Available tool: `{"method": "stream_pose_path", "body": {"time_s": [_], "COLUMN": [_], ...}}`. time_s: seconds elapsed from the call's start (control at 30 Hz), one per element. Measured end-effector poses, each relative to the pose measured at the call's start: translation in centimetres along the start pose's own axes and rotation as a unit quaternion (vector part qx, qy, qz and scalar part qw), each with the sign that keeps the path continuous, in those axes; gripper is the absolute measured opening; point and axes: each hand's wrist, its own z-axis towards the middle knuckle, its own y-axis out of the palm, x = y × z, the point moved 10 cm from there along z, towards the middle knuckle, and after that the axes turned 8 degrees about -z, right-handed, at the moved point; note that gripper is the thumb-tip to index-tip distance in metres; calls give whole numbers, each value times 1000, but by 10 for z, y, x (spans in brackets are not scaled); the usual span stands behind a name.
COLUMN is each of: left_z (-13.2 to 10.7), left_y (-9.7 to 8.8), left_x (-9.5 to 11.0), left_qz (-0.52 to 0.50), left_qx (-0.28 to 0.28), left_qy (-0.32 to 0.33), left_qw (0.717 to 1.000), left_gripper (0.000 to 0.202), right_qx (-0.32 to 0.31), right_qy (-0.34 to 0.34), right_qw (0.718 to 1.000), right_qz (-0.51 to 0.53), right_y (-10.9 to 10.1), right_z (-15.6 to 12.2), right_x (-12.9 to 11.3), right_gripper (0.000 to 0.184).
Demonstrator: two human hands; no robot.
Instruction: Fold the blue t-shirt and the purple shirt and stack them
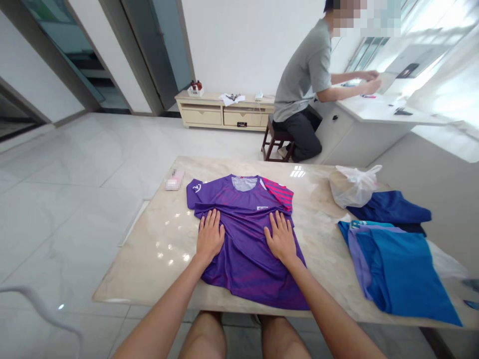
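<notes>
A purple T-shirt [243, 249] lies spread on the marble-topped table [149, 264], its neckline facing away from me. One sleeve is plain purple with a white mark, the other has pink and purple stripes. Flat on the left side of the shirt rests my left hand [210, 234], fingers spread. My right hand [280, 237] presses on the right side, just below a small white label, with its fingers apart. Wrinkles run across the cloth between both hands, and a fold crosses the chest above them.
Folded blue clothes [407, 269] lie at the table's right, with a dark blue garment [392, 207] and a white plastic bag [354, 184] behind. A small pink box [175, 179] sits at the far left corner. Beyond, a person [307, 70] sits on a stool at a white desk [374, 107].
</notes>
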Motion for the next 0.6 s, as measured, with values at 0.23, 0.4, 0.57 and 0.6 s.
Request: {"method": "stream_pose_path", "body": {"time_s": [0.23, 0.4, 0.57, 0.6], "left_z": [-90, -126, -143, -149], "left_y": [-14, -40, -81, -94], "left_x": [-13, 3, 32, 40], "left_qz": [-2, -30, -112, -131], "left_qx": [1, -77, -181, -183], "left_qy": [24, 13, -47, -44], "left_qw": [1000, 996, 976, 973], "left_gripper": [64, 57, 43, 47], "right_qx": [-12, -98, -169, -161], "right_qy": [-27, -42, -2, 3], "right_qw": [999, 992, 967, 964], "right_qz": [20, 62, 189, 213], "right_y": [0, -21, -62, -75], "right_z": [-78, -122, -144, -151], "right_x": [-2, 0, 3, 2], "right_gripper": [68, 70, 50, 45]}}
